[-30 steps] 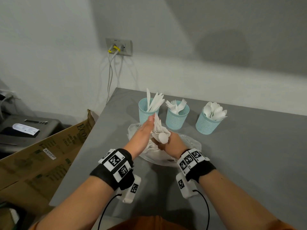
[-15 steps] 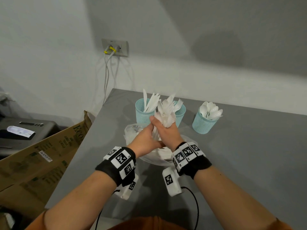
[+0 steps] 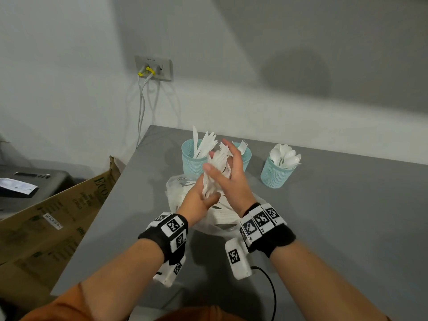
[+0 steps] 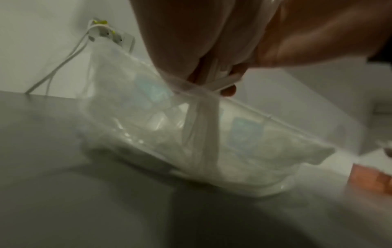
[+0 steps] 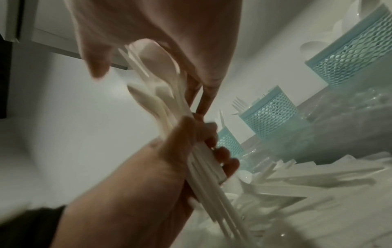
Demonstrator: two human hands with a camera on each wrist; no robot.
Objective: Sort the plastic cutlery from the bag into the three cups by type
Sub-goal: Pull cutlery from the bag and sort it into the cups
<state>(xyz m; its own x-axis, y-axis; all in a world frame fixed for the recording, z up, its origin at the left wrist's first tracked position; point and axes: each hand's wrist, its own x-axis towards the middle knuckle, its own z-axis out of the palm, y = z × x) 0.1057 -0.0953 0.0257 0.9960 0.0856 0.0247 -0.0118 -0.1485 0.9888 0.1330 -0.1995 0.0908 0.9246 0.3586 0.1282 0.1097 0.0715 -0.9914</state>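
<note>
My left hand [image 3: 203, 198] grips the handle ends of a bundle of white cutlery [image 3: 217, 165] upright above the clear plastic bag [image 3: 176, 193]. My right hand [image 3: 231, 177] lies with straight fingers against the bundle's heads, thumb spread on the other side. The right wrist view shows spoon heads [image 5: 157, 60] under that palm and my left hand [image 5: 191, 151] round the handles. Behind stand three teal mesh cups: knives [image 3: 192, 163], forks [image 3: 246, 156] partly hidden, spoons [image 3: 275, 174]. More cutlery lies in the bag [image 4: 148, 125].
The grey table [image 3: 335, 228] stretches bare to the right of the cups. Its left edge drops to a cardboard box [image 3: 58, 216] and a dark device [image 3: 34, 179]. A wall socket with cables [image 3: 154, 68] sits behind the table's corner.
The bundle has come up out of the bag. My right hand went from gripping its middle to resting straight-fingered on its heads. The left hand moved down to the handles.
</note>
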